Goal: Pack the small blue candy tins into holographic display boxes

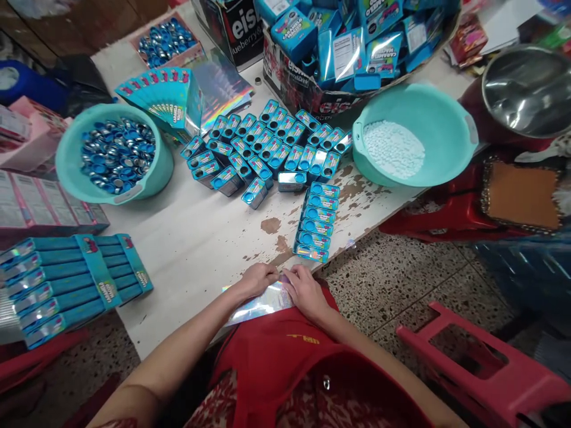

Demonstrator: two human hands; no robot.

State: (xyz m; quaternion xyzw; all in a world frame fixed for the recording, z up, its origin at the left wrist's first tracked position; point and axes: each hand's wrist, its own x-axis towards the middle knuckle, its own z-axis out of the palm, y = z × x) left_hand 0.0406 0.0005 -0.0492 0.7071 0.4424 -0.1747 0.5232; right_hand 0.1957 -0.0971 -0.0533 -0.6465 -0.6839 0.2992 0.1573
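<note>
the white painted desk has brown worn patches, mostly near its right edge. at the near edge lies a flat, shiny rainbow-silver sheet, next to the person's red cloth apron. the left hand and the right hand meet at the far edge of this sheet; both have their fingers drawn narrow and are pinching it, but what exactly is between the fingertips is too small to tell.

just beyond the hands stands a row of small blue rectangular boxes, and farther is a loose group of blue boxes with round openings. on the left side is a round turquoise plastic basin with blue and silver round caps; on the right side, another turquoise plastic basin contains small white pellets. below the desk, the room has a grey speckled stone floor, where a pinkish-red plastic stool stands at the right.
</note>
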